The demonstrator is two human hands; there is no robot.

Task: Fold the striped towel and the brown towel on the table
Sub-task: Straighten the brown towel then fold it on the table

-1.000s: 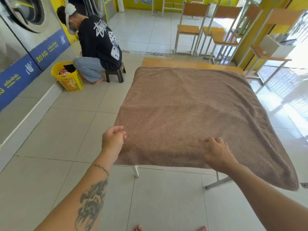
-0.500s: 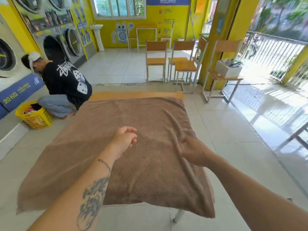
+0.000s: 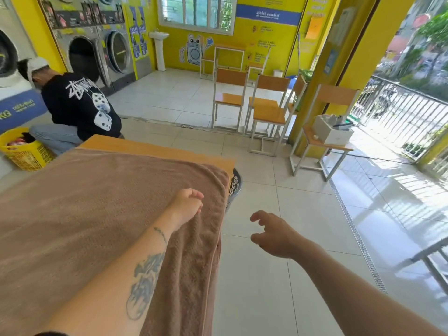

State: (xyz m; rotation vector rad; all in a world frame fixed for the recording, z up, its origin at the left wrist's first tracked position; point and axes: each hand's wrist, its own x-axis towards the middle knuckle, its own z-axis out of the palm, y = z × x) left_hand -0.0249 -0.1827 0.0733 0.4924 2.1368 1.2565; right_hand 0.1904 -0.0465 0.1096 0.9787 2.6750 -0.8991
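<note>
Here, the left hand (image 3: 186,206) hangs over the brown towel (image 3: 97,202), close to the towel's right border. Its fingers are loosely curled in towards the palm and nothing shows between them. Whether the knuckles touch the cloth cannot be told. The towel lies spread flat under and to the left of this hand and covers most of the table (image 3: 157,149). Only a strip of bare wood shows beyond the hand at the far end. Just to the right of the hand the towel drops over the table's edge and hangs down in soft folds.

The right hand (image 3: 275,235) is held out over the tiled floor (image 3: 303,195), apart from the hanging edge on its left. Its fingers are spread and slightly bent, and it holds nothing.

Beyond the left hand and a little to its right, part of a dark basket (image 3: 236,181) shows from under the table's far corner. Far off to the left of both hands a person (image 3: 80,105) in a black top crouches beside a yellow basket (image 3: 26,155), in front of the washing machines (image 3: 116,54). Well beyond the right hand stand wooden chairs (image 3: 266,112), one of them bearing a white box (image 3: 332,134).
</note>
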